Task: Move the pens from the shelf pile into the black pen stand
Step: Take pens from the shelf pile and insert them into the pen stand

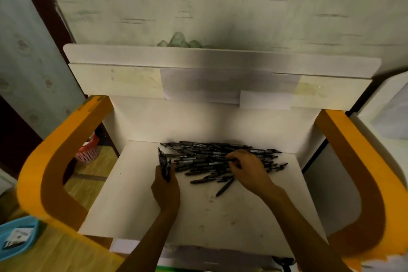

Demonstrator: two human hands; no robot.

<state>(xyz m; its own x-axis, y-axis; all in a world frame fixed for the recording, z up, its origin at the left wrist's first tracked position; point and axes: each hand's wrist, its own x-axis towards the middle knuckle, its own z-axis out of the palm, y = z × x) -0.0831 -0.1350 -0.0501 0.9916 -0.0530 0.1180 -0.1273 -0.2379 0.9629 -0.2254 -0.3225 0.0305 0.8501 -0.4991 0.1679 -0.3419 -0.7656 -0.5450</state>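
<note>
Home, likely lived-in room. Painted landscape wallpaper (220,6) at 12 o'clock, floral wallpaper (28,51) at 10 o'clock. White shelf unit (141,194) with curved orange side frames (44,172), centre. Wood-pattern floor (92,181) at 9 o'clock, pink plastic basket (87,153) on it. Blue tray (15,238) at 8 o'clock.

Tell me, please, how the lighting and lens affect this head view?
Head view: dim, with a soft shadow down the shelf back; wide-angle bending bows the orange side rails; the dark pens merge together, and both hands look underexposed.
</note>
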